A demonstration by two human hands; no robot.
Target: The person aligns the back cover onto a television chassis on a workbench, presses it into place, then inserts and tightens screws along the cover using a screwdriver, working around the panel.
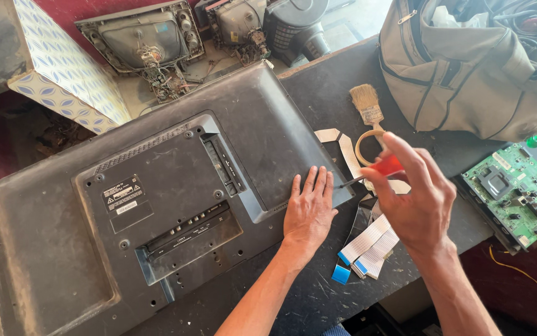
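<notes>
**Flat-screen set face down, screwdriver raised at its corner**

We see a dusty flat-screen television [156,205] lying back-up across the dark counter [318,93], filling the left and centre of the frame. Our left hand [309,211] lies flat, fingers together, on the set's lower right corner, apparently pressing so that the casing does not slide. Our right hand [414,199] hovers just to the right, fingers closed around a red-handled screwdriver [377,169] whose dark tip points left toward that same corner, close to the left fingertips.

Under the right hand lie white ribbon cables [374,242] with blue ends, loose on the counter. A paintbrush [368,106] and a roll of tape [368,142] rest above them, near a grey bag [467,74] in the upper right. A green circuit board [517,190] sits at the right edge.

The set overhangs the counter toward the left, and old tube chassis [144,43] crowd the floor above. Bare counter remains only between the set's right edge and the bag, and along the bottom.
</notes>
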